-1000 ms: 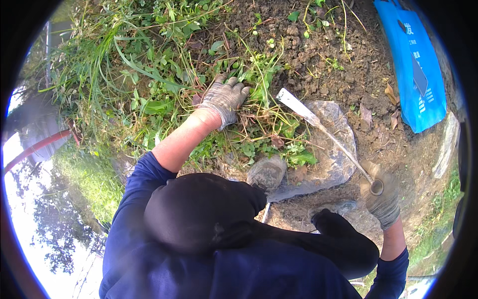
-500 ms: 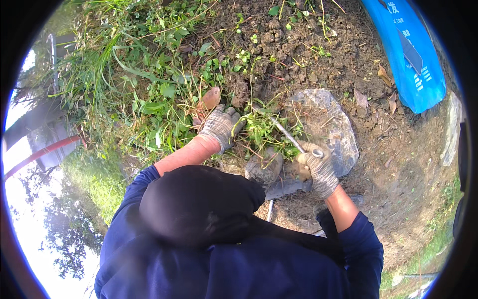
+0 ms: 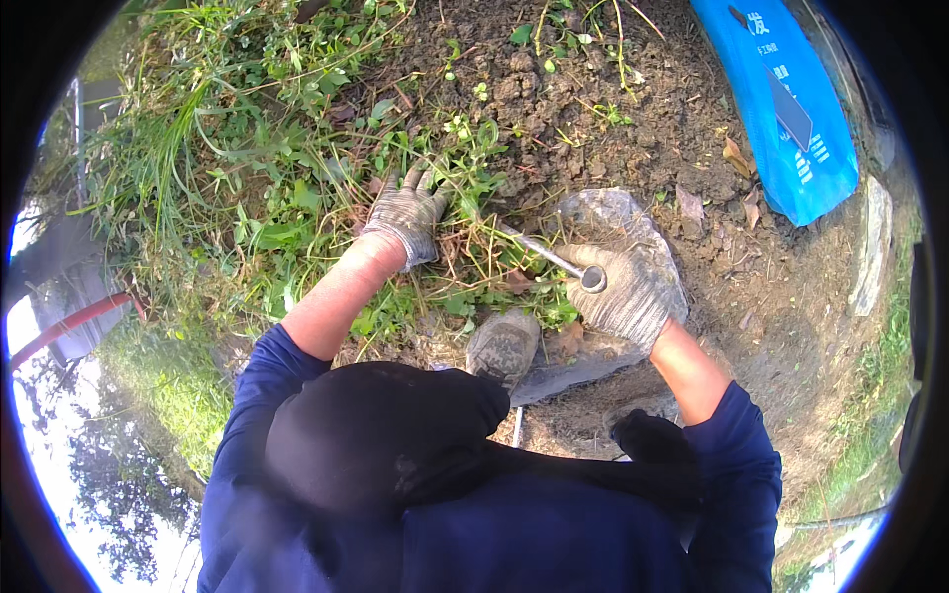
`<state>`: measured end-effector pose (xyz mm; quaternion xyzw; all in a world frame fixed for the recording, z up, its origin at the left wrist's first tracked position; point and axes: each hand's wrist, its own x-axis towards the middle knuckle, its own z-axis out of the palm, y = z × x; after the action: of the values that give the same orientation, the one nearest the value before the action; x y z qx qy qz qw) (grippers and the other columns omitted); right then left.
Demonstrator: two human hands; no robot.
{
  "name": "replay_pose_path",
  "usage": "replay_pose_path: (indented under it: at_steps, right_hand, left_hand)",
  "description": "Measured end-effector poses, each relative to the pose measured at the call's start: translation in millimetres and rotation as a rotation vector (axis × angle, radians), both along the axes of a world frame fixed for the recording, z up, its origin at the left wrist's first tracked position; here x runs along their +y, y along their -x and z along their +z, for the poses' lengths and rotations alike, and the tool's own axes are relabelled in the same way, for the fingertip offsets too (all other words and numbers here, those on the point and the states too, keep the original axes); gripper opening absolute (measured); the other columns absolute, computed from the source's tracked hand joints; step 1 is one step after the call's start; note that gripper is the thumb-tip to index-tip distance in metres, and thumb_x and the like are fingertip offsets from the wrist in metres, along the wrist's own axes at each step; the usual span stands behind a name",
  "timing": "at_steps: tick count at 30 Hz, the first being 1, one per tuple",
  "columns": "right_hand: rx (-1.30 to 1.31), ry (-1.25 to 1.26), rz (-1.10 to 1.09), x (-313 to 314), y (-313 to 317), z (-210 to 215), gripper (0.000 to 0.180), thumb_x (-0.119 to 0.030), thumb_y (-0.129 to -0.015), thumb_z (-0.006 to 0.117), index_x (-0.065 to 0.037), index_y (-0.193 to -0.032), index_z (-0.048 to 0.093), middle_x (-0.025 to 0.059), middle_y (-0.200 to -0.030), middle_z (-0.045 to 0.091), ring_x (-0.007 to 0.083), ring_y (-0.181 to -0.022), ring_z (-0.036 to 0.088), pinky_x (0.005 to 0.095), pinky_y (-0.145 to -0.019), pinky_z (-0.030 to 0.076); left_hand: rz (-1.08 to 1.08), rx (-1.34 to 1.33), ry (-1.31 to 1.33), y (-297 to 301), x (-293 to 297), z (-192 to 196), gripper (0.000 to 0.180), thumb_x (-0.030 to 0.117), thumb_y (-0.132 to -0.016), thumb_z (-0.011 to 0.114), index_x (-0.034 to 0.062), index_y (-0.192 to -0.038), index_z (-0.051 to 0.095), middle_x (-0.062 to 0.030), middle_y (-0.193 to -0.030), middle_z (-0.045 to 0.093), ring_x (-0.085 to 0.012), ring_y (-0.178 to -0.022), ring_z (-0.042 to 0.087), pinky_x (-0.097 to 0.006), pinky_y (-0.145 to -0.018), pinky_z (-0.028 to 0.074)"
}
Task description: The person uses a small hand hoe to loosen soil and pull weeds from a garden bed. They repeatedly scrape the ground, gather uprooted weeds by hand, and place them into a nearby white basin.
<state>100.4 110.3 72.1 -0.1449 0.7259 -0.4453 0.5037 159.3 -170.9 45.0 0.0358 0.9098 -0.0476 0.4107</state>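
Gripping metal tool (image 3: 539, 245) in R hand (image 3: 625, 295), w/ far end obscured in weeds (image 3: 478, 180) nr flat stone (image 3: 633, 219).
Resting L hand (image 3: 405, 214) splayed on weeds; could nick it if misjudging hidden end.

The ground (image 3: 647, 143) is brown, clumpy soil beyond the right fingers (image 3: 590, 253), and carries a thick mat of green weeds (image 3: 272, 168) under and to the left of the left fingers (image 3: 411, 182). A broad grey stone (image 3: 633, 222) lies around the right fingers; contact cannot be determined. Farther right lie dry leaves (image 3: 690, 205), a blue bag (image 3: 763, 124) and, well apart, a long pale slab (image 3: 872, 247).
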Motion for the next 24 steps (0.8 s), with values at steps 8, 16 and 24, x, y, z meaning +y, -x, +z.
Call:
replay_pose_path:
  at_steps: [8, 16, 24]
  right_hand:
    - [0.467, -0.114, 0.269, 28, -24, 50, 0.042, -0.013, -0.075, 0.059, -0.008, -0.117, 0.061, 0.0184, -0.074, 0.064, 0.0325, -0.062, 0.063, 0.0396, -0.058, 0.051]
    - [0.227, -0.329, -0.265, 107, -2, 80, 0.036, -0.005, -0.078, 0.065, -0.001, -0.113, 0.062, 0.0131, -0.099, 0.067, 0.0184, -0.089, 0.065, 0.0288, -0.079, 0.05]
    - [0.253, -0.182, -0.372, 114, 15, 71, 0.037, -0.004, -0.077, 0.067, 0.001, -0.114, 0.061, 0.01, -0.101, 0.067, 0.0145, -0.09, 0.063, 0.0273, -0.081, 0.049]
  left_hand:
    - [-0.144, -0.134, 0.032, -2, 7, -14, 0.084, 0.034, -0.067, 0.071, 0.0176, -0.142, 0.036, -0.0112, -0.149, 0.031, -0.0368, -0.139, 0.023, -0.052, -0.109, 0.025]
    - [-0.064, 0.074, -0.006, -30, 14, -20, 0.073, 0.047, -0.066, 0.069, 0.0115, -0.127, 0.052, -0.0121, -0.138, 0.044, -0.0292, -0.13, 0.037, -0.047, -0.11, 0.025]
    - [1.545, 0.488, -0.858, -78, -43, -41, 0.039, -0.008, -0.08, 0.053, 0.0059, -0.116, 0.057, -0.0052, -0.109, 0.065, -0.0177, -0.095, 0.06, -0.031, -0.084, 0.048]
